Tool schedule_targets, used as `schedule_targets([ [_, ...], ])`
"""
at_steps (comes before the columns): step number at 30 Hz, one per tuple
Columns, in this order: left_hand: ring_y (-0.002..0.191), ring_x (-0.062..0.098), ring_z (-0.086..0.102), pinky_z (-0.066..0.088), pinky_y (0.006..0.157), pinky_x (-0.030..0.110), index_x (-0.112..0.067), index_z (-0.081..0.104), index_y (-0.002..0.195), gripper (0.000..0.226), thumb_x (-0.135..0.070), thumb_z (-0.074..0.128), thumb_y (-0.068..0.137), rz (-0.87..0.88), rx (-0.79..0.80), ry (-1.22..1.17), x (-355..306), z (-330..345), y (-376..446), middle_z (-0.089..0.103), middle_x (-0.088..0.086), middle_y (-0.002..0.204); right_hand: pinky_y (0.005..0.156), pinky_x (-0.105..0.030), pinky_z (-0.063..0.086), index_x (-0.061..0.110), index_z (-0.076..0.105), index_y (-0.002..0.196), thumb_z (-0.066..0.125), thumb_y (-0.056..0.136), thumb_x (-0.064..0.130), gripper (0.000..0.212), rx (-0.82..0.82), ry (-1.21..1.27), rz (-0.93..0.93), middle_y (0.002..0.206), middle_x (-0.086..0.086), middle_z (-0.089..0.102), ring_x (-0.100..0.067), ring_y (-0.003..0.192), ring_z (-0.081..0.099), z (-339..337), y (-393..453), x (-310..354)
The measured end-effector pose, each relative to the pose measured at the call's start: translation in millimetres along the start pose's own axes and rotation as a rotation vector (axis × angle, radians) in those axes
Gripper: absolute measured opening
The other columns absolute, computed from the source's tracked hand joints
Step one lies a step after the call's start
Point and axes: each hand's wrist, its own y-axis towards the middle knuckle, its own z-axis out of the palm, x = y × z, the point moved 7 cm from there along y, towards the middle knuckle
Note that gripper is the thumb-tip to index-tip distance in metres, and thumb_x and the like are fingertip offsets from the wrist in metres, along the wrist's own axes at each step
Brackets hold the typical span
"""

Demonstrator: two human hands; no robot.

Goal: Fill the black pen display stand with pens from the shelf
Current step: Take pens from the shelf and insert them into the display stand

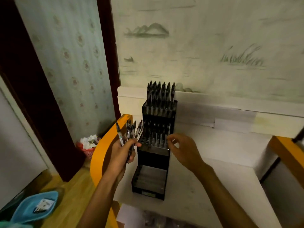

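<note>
Left hand [122,149] fingers grasp a pen bundle [131,131] beside the black stand [153,155]; right hand [182,148] fingers pinch a middle-tier pen [166,137]; red basket [88,148] sits left.

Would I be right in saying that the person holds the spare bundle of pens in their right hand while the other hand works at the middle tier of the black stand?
Not quite: the head view shows the bundle of pens gripped in the left hand. It is the right hand that works at the middle tier of the black stand.
</note>
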Motion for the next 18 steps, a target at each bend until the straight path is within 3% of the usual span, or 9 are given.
schedule_targets([
  [5,0.040,0.019,0.032,0.024,0.043,0.032,0.005,0.063,0.095,0.025,-0.020,0.063,0.096,-0.068,0.126,-0.046,8.8,-6.0,14.8,0.037,0.011,0.049,0.080,-0.020,0.049,0.022,0.069,0.113,0.062,0.095,0.021,0.020,-0.085,-0.027,0.004,0.103,0.005,0.068,-0.006,0.087,0.061,7.5,9.4,29.1],
  [8,0.040,0.019,0.036,0.026,0.038,0.028,-0.004,0.062,0.092,0.013,-0.016,0.067,0.092,-0.066,0.175,-0.102,8.4,-9.3,23.9,0.044,0.009,0.053,0.081,-0.013,0.045,0.025,0.068,0.116,0.061,0.096,0.026,0.021,-0.095,-0.048,0.033,0.105,0.008,0.067,-0.004,0.091,0.060,14.6,11.6,37.3],
  [12,0.048,0.018,0.055,0.032,0.038,0.024,-0.010,0.069,0.104,0.017,-0.021,0.070,0.090,-0.044,0.264,-0.097,10.0,-5.9,33.1,0.072,0.010,0.083,0.080,-0.009,0.045,0.026,0.069,0.115,0.062,0.095,0.030,0.021,-0.123,-0.013,0.064,0.105,0.011,0.068,0.000,0.090,0.062,21.2,12.3,42.3],
  [15,0.055,0.017,0.063,0.035,0.039,0.021,-0.015,0.068,0.113,0.023,-0.025,0.069,0.092,-0.045,0.313,-0.068,14.8,0.2,36.6,0.075,0.010,0.100,0.077,-0.001,0.041,0.026,0.072,0.113,0.062,0.095,0.032,0.021,-0.154,0.065,0.075,0.102,0.018,0.068,0.009,0.088,0.060,24.6,14.9,48.9],
  [18,0.056,0.018,0.066,0.037,0.039,0.021,-0.018,0.067,0.113,0.022,-0.025,0.069,0.092,-0.036,0.336,-0.055,16.6,5.3,37.7,0.076,0.009,0.100,0.076,-0.004,0.046,0.031,0.073,0.104,0.062,0.095,0.034,0.015,-0.162,0.307,0.145,0.090,0.027,0.070,0.009,0.090,0.064,28.2,18.7,52.0],
])
